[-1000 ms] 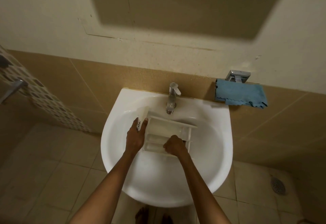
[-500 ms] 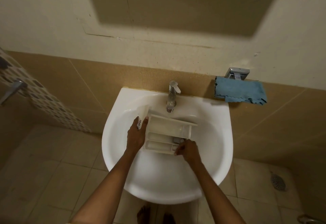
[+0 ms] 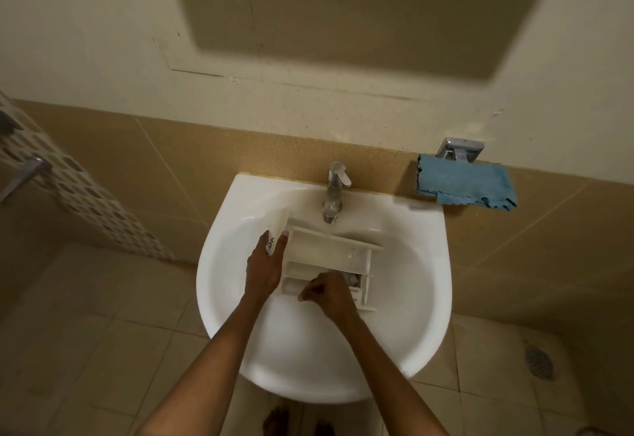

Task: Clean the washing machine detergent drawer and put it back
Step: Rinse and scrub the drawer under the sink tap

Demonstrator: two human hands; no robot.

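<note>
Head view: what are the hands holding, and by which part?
The left hand grips the white plastic detergent drawer by its front panel. The right hand is curled over the drawer's near compartments; whether it holds anything cannot be told.

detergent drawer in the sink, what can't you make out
Head view:
- Whether the right hand holds anything: its curled fingers hide beneath it.
- Near compartments of the detergent drawer: covered by that hand.
- Front-panel lettering: too small, partly under the left hand.
- Whether the tap runs: too blurred.
</note>
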